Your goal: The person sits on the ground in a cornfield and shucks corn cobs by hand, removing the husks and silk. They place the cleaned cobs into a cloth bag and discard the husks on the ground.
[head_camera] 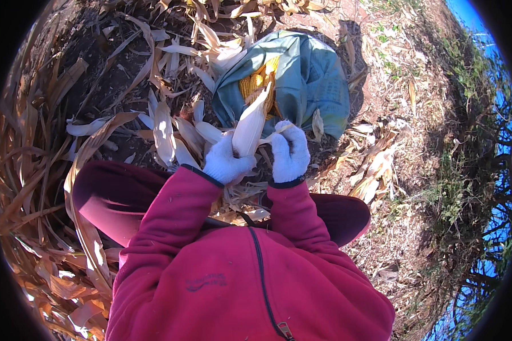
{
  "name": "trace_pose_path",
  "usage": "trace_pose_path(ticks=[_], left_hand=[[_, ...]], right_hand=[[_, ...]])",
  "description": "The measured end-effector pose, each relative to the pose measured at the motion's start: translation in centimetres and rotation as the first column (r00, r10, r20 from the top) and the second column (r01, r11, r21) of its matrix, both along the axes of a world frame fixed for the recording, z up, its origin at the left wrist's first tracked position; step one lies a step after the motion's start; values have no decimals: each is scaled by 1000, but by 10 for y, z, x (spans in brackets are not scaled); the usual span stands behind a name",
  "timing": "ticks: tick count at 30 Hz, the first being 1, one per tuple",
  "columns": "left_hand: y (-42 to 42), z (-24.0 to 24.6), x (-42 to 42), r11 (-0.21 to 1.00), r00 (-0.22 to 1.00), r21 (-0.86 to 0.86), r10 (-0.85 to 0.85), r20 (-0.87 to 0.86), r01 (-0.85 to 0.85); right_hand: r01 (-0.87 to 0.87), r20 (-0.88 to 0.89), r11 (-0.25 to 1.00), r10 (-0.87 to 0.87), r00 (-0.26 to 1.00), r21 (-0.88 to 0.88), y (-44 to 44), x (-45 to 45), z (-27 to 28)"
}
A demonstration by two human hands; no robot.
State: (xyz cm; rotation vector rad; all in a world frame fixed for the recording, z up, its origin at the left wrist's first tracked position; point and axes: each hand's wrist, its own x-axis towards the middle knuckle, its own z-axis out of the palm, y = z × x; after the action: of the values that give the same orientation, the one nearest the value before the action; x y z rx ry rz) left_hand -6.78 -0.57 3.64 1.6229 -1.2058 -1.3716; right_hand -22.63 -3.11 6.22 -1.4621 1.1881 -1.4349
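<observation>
My left hand (227,158), in a white knit glove, grips the lower end of an ear of corn (251,123) still wrapped in pale husk. The ear's tip points up and away from me, over the mouth of a green woven sack (320,76). Also gloved in white, my right hand (291,151) pinches a thin strip of husk (277,133) just right of the ear. Bare yellow corn cobs (252,85) show inside the sack's opening; the husked ear covers part of them.
Loose dry husks (164,132) lie on the soil left of the sack. Long dry corn stalks and leaves (30,170) are heaped along my left side. More husks (373,166) lie to the right, and green brush (452,196) borders the far right. My bent legs (111,187) flank the work.
</observation>
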Motion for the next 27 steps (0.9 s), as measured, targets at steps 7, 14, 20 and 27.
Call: trace_pose_path(ticks=[7,14,20,27], left_hand=[[-1,20,-5,966,940,-141,-169,296,218],[5,-11,-9,909,850,-339,-30,527,242],[10,-12,-16,929,816,-280,-39,577,242],[3,-6,-17,991,867,-28,-102,488,133]], right_hand=[[40,123,990,-57,991,137,-10,-4,4],[236,-155,962,-214,964,140,-9,-9,-4],[294,-318,950,-314,895,-109,-12,-12,-29],[-93,-444,901,-116,888,-423,11,16,-8]])
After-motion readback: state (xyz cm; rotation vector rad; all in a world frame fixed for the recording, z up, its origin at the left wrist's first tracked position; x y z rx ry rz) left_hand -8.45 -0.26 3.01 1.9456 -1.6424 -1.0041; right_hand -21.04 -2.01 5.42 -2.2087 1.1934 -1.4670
